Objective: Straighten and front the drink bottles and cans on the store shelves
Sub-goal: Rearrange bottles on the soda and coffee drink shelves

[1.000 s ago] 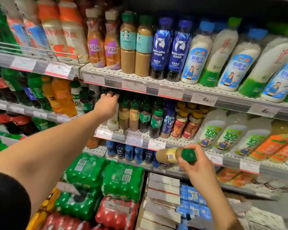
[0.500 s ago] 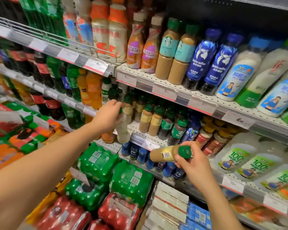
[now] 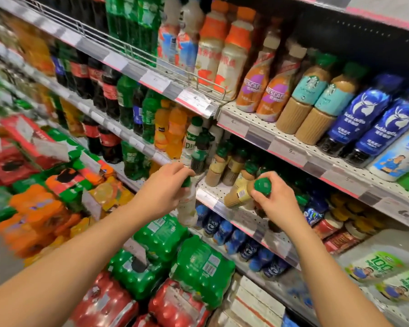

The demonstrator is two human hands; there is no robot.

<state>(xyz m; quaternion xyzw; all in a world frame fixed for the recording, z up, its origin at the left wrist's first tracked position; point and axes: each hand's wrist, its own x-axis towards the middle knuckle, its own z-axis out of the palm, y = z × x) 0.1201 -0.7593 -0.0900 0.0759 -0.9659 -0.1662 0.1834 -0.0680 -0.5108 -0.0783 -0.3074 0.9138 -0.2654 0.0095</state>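
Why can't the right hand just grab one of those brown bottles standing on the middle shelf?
Probably not yet: the right hand already grips a green-capped coffee bottle. The standing brown bottles are close with nothing between, but the hand is full.

Bright even store lighting, left edge motion-blurred, wide-angle bending at edges

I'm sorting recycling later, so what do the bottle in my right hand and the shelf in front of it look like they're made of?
Bottle: seemingly clear plastic, tan drink showing through, glossy green screw cap.
Shelf: likely painted metal, white and perforated.
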